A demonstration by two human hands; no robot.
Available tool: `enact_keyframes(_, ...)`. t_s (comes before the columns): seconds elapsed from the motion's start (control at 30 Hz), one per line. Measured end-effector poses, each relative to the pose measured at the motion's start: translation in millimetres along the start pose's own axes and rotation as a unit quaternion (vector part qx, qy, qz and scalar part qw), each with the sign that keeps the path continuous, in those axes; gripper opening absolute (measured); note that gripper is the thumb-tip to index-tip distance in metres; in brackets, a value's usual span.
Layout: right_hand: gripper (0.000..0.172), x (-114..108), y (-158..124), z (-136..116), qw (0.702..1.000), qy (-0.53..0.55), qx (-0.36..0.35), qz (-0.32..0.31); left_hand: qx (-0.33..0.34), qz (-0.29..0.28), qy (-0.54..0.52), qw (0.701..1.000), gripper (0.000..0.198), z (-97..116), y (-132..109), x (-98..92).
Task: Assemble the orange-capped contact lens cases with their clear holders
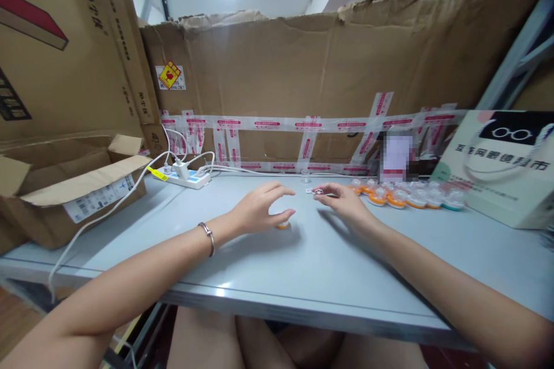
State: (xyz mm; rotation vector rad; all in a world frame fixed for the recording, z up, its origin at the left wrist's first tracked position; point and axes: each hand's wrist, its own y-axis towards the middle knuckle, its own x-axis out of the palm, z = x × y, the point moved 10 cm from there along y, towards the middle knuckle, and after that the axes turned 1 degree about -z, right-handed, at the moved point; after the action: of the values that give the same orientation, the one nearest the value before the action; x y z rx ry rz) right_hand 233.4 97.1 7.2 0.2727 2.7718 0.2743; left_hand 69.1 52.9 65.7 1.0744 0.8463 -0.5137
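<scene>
My left hand (pixel 264 207) hovers just above the table, its thumb and fingers curved apart with nothing between them. Just under its thumb lies a small orange round piece (pixel 283 226), partly hidden. My right hand (pixel 341 202) pinches a small white piece (pixel 318 191) between thumb and fingertips; its exact kind is too small to make out. A little behind the fingertips, a small clear round piece (pixel 305 176) stands on the table. Beyond my right hand several round pieces with clear tops and orange or teal bases (pixel 396 200) sit grouped together.
On the grey table (pixel 242 271), a white power strip (pixel 190 177) with cables is at the back left. An open cardboard box (pixel 108 184) stands at the left, a pale paper bag (pixel 497 184) at the right. A tall taped cardboard sheet (pixel 277 81) closes off the back.
</scene>
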Motion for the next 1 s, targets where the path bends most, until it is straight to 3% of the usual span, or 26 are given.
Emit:
enact_keyframes(0.17, 0.022, 38, -18, -16, 0.967, 0.222, 0.094, -0.079, -0.034, 0.045, -0.031, 0.998, 0.031, -6, 12, -8.0)
enact_keyframes(0.27, 0.018, 53, -21, -25, 0.955, 0.246, 0.115, -0.12, -0.057, 0.08, -0.08, 0.992, 0.02, -9, 18, -15.8)
enact_keyframes(0.43, 0.01, 62, -21, -30, 0.95, 0.262, 0.137, -0.102, -0.035, 0.117, -0.094, 0.988, 0.015, -7, 18, -24.1)
enact_keyframes(0.57, 0.017, 71, -14, -33, 0.948, 0.273, 0.109, -0.123, -0.068, 0.149, -0.133, 0.978, 0.012, -23, 11, -21.5)
enact_keyframes(0.67, 0.029, 48, 11, -24, 0.973, 0.203, 0.048, -0.101, -0.09, 0.168, -0.167, 0.967, 0.014, -36, 5, -18.5)
enact_keyframes(0.73, 0.036, 5, 32, -18, 0.997, 0.07, -0.027, -0.001, -0.107, 0.182, -0.174, 0.962, 0.015, -45, 0, -19.1)
enact_keyframes(0.77, 0.036, -18, 39, -17, 0.996, -0.011, -0.07, 0.062, -0.114, 0.187, -0.171, 0.961, 0.015, -49, -2, -19.8)
enact_keyframes(0.83, 0.032, -43, 50, 1, 0.991, -0.062, -0.072, 0.095, -0.121, 0.188, -0.149, 0.963, 0.015, -54, -5, -20.4)
enact_keyframes(0.9, 0.023, -47, 56, 17, 0.989, -0.107, -0.066, 0.08, -0.115, 0.179, -0.125, 0.969, 0.013, -56, -6, -18.8)
enact_keyframes(1.0, 0.019, -31, 55, 31, 0.985, -0.154, -0.064, 0.033, -0.096, 0.159, -0.103, 0.977, 0.011, -55, -5, -13.7)
